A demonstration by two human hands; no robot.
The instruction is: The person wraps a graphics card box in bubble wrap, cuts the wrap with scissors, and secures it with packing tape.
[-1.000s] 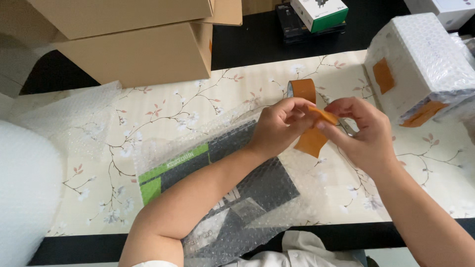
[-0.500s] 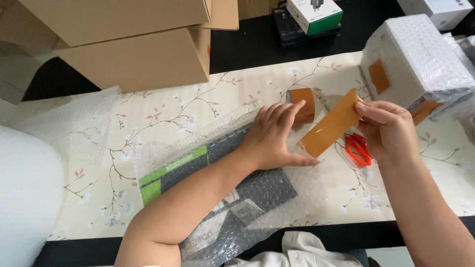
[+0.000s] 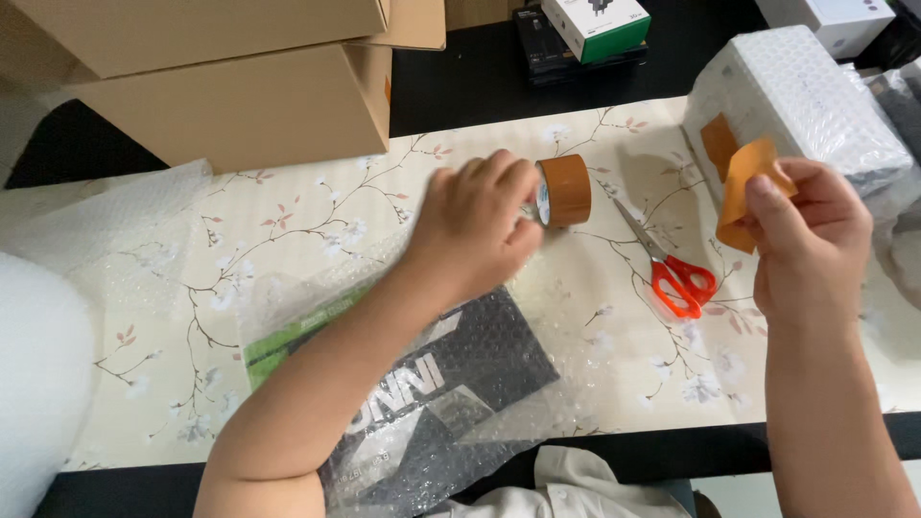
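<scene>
My left hand rests on a roll of brown packing tape standing on edge on the flowered table cover. My right hand holds a cut strip of brown tape up near the right side. Below my left forearm lies a flat black and green box wrapped in bubble wrap. Red-handled scissors lie shut on the cover between my two hands.
Stacked cardboard boxes fill the back left. A bubble-wrapped parcel with brown tape patches sits at the back right. A roll of bubble wrap is at the left edge. Small white boxes stand at the back.
My hands have parted. The right hand carried the tape strip to the right and up. The left hand moved onto the tape roll. The scissors now lie uncovered.
</scene>
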